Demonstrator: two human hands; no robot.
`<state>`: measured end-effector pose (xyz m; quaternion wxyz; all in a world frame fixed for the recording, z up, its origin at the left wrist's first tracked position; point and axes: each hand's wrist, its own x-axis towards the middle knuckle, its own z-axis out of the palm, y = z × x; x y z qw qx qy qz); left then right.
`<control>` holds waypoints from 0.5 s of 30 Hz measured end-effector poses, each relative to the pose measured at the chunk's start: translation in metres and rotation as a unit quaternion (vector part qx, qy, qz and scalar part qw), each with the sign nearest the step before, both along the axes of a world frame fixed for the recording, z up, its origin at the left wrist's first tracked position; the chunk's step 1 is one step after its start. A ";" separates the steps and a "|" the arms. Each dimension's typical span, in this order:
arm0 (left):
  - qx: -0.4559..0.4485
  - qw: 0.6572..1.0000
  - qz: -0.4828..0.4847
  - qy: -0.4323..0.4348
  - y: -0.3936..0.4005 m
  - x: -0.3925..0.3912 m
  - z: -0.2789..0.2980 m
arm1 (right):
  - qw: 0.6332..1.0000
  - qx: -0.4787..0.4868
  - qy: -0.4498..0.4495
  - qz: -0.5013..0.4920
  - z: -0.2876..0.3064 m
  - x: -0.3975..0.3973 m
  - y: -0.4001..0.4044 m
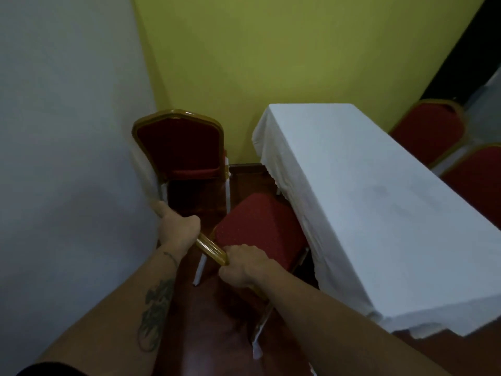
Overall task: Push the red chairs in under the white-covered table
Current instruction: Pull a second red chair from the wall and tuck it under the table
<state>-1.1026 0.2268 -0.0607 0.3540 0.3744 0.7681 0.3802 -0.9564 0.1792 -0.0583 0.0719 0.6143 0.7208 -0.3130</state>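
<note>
Both hands, left hand (177,226) and right hand (244,263), have fingers clenched on the glossy gold backrest rail (212,251) of a padded red chair (260,226), its seat edge just beside the draped white table (379,207).

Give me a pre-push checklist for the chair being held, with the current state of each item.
1. Left hand closed on the gold top rail: ok.
2. Right hand grip on the same rail: ok.
3. Held chair's seat pointed at the white-covered table: ok, front edge already at the cloth.
4. Chair square to the table: not ok, it sits angled.
5. Space under the cloth free of table legs: cannot tell, cloth hides it.
6. Second red chair by the wall out of the path: ok, it stands apart.
</note>
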 end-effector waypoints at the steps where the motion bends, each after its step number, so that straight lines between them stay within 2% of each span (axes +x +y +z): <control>1: -0.002 1.000 -0.008 -0.008 0.006 -0.003 -0.001 | 1.000 0.000 -0.001 -0.013 0.003 -0.003 0.002; 7: -0.004 0.998 -0.047 -0.029 0.028 -0.022 -0.009 | 0.997 0.001 -0.004 -0.074 0.014 -0.027 -0.003; 15: -0.031 0.982 -0.188 -0.020 0.049 -0.039 -0.003 | 0.991 -0.011 -0.005 -0.133 0.003 -0.056 -0.008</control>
